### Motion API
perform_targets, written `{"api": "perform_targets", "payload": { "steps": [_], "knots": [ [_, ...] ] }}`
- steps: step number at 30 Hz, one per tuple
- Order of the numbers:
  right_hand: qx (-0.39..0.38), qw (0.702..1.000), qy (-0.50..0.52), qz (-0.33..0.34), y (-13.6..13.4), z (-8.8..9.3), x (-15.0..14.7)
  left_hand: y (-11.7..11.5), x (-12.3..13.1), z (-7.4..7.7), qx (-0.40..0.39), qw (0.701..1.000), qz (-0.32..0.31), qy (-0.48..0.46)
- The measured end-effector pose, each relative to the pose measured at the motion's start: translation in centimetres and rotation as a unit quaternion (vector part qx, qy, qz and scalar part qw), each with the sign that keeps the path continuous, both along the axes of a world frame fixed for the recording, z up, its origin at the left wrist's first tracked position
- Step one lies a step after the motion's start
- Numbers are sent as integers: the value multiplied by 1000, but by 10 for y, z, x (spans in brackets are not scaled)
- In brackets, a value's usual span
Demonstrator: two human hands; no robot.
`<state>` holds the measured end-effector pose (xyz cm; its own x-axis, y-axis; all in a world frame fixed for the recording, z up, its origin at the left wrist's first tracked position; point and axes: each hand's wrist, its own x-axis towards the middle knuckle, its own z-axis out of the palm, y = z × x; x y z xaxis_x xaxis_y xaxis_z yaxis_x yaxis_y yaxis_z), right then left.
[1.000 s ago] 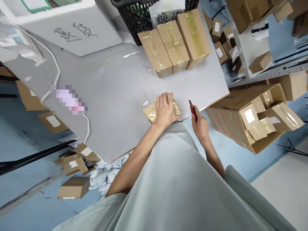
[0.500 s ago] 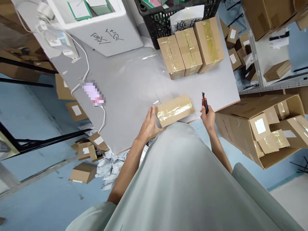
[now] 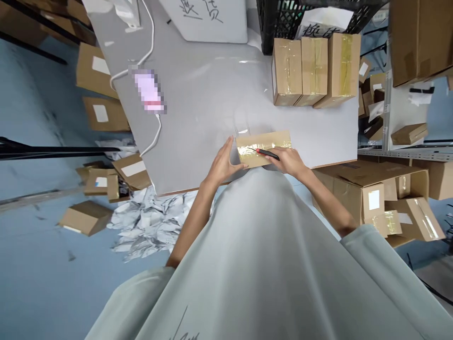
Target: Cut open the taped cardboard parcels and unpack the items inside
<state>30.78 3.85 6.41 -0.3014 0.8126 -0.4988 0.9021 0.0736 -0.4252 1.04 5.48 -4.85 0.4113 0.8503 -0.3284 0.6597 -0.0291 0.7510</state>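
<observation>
A small cardboard box (image 3: 264,140) with shiny clear tape along its top lies at the table's near edge, against my shirt. My left hand (image 3: 222,163) braces its left end, fingers stretched along that side and thumb at the near corner. In my right hand (image 3: 288,159) is a black and red utility knife (image 3: 268,153), held low over the box's top. The blade points left along the tape; whether it cuts into it I cannot tell.
Three taped boxes (image 3: 314,71) stand at the table's back right, before a black crate (image 3: 265,28). A white bin (image 3: 215,28) is behind. A blurred phone (image 3: 148,89) with a white cable lies left. A large open carton (image 3: 339,189) stands right; crumpled paper (image 3: 148,222) covers the floor.
My right hand has brought the knife left from beside the box to over its taped top, blade now pointing left. My left hand stays at the box's left end. The camera view has turned.
</observation>
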Motion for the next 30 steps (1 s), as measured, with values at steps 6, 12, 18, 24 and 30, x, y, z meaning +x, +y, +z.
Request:
{"api": "perform_targets", "payload": {
  "steps": [6, 12, 18, 24, 30],
  "knots": [
    [-23, 988, -77, 131, 37, 11, -29, 2, 0, -7, 24, 998, -2, -50],
    [-35, 974, -116, 190, 48, 20, -47, -1, 0, -9, 3, 998, 11, -63],
    [-47, 965, -145, 214, 55, 26, -55, -1, -2, -14, -11, 997, 15, -73],
    [-57, 959, -156, 230, 61, 31, -61, -3, -2, -18, -16, 998, 9, -59],
    [-70, 949, -159, 265, 63, 25, -66, -5, -1, -19, -43, 998, 0, -47]
  ]
}}
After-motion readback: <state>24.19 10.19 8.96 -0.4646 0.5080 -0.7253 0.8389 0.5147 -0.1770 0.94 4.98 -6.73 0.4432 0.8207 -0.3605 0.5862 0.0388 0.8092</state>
